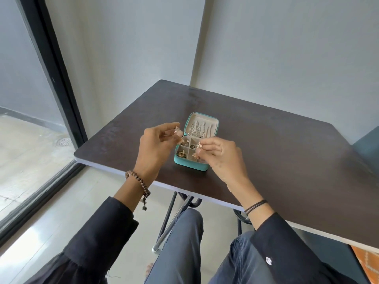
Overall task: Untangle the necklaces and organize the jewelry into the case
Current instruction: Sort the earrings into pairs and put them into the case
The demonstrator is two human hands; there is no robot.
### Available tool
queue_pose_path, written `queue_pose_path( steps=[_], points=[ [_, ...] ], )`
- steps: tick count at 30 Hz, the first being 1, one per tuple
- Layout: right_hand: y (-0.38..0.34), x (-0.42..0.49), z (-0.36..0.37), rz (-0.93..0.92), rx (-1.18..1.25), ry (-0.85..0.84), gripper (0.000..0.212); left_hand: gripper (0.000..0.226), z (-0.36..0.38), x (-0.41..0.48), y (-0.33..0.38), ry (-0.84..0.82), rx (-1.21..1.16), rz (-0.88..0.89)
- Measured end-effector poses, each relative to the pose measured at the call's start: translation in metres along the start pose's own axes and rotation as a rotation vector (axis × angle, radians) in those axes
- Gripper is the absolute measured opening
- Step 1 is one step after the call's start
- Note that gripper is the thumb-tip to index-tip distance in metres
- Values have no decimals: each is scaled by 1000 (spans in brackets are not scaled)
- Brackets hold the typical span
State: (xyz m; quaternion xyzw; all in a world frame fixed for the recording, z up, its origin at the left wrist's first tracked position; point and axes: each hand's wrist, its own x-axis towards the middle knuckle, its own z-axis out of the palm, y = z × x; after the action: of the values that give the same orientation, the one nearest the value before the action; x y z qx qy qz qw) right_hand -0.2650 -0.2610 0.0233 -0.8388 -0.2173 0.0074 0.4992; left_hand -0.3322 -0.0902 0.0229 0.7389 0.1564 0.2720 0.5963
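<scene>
A small teal jewelry case point(190, 163) lies open on the dark table point(276, 152). Silver necklace chains point(200, 129) hang in its raised lid. Its cream tray has small compartments holding rings and earrings point(181, 154). My left hand point(156, 148) is raised just left of the case, fingers pinched on rose-gold filigree earrings point(176, 130). My right hand point(220, 154) hovers over the case's right side and pinches matching rose-gold earrings point(199, 145). It hides part of the tray.
The table's front edge point(143, 178) runs close to my knees. A glass door with a black frame point(51, 78) stands to the left. Pale walls meet behind the table. A dark chair back point(367, 144) shows at the right edge.
</scene>
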Motion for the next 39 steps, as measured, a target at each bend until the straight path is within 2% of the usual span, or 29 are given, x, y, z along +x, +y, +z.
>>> queue_pose_path(
  steps=[12, 20, 27, 39],
  points=[
    [-4, 0, 15, -78, -226, 8, 17, 27, 8, -3, -2, -47, 27, 44],
    [4, -3, 11, -143, -375, 48, 22, 32, 13, -2, -3, -114, 90, 12],
    [4, -4, 1, -121, -328, 81, 20, 22, 24, -3, -3, -211, 227, 55],
    [3, -9, -8, -155, -249, 96, 13, 26, 34, 8, -13, -287, 505, 162]
  ],
)
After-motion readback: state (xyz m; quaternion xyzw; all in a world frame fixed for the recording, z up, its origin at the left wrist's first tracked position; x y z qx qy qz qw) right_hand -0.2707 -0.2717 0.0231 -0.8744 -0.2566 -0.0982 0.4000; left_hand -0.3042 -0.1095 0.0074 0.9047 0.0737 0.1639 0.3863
